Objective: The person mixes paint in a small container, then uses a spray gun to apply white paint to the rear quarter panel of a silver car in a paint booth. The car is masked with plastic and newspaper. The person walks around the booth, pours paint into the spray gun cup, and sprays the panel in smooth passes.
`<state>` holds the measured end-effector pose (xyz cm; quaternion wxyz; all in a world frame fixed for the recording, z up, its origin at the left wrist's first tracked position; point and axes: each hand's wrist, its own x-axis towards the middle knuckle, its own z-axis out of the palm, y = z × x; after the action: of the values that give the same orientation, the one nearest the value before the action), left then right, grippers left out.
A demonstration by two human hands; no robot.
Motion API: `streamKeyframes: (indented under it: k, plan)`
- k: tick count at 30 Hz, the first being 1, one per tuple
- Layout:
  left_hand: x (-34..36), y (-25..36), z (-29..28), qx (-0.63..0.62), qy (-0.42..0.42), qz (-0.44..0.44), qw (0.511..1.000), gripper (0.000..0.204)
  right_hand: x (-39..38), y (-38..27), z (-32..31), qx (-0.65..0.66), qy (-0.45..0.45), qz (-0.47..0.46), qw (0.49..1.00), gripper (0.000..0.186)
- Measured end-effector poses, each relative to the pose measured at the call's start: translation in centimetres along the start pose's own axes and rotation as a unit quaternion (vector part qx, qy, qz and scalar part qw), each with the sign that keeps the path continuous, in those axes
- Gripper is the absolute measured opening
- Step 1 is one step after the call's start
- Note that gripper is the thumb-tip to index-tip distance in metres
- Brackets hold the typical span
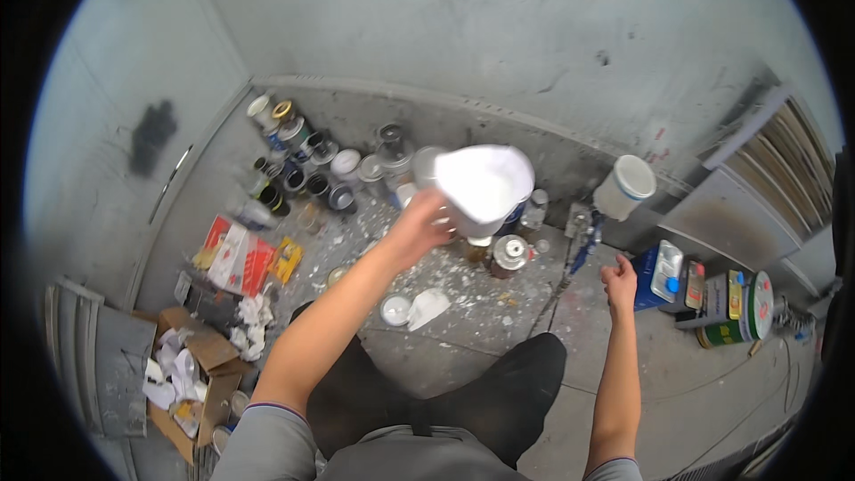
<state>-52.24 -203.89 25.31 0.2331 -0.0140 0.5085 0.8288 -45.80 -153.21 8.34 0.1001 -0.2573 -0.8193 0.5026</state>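
Note:
My left hand (pixel 420 230) is closed on the side of a wide cup (pixel 485 185) whose inside shows white. The cup is raised above the paint-spattered floor and tilted, its mouth facing me; blur hides whether the white is paint or a lining. Out to the right, my right hand (pixel 621 286) hangs with fingers loosely bent and apart, with nothing visible in it. Nearest to it is a blue metal can (pixel 657 276) with a blue cap. Below the cup stands a silver-topped can (pixel 509 256). A small round lid or dish (pixel 395 309) lies beside a white scrap (pixel 429 309).
Several cups and cans (pixel 319 184) crowd the back left along the wall. A white-lidded tub (pixel 625 187) stands right of a spray gun (pixel 581 236). More cans (pixel 739 312) line the right. A cardboard box (pixel 207 361) of waste paper sits lower left, near red packaging (pixel 236 254).

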Motion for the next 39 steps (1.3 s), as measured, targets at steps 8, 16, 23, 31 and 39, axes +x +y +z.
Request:
streamKeyframes:
  k: [8, 16, 23, 31, 39]
  plan:
    - [-9.3, -20.7, -23.7, -0.04, 0.346, -0.168, 0.922, 0.11, 0.2, 3.8, 11.3, 0.03, 0.055, -0.054, 0.997, 0.079]
    - [-2.7, -25.9, -34.5, -0.128, 0.363, -0.058, 0.921, 0.114, 2.7, 0.1, 12.4, 0.094, 0.141, -0.128, 0.977, 0.046]
    - [-2.0, -24.7, -35.4, -0.078, 0.362, -0.065, 0.927, 0.095, 4.3, -0.4, 13.8, 0.232, 0.137, -0.099, 0.958, 0.024]
    - [-6.8, -29.9, -31.0, 0.575, 0.192, -0.049, 0.794, 0.085, 5.1, -0.4, 14.6, 0.223, 0.194, -0.091, 0.951, 0.019]
    - [-4.9, -28.6, -23.4, 0.816, 0.0, -0.106, 0.568, 0.099, 3.3, -2.1, 15.0, 0.217, 0.207, -0.107, 0.948, 0.014]
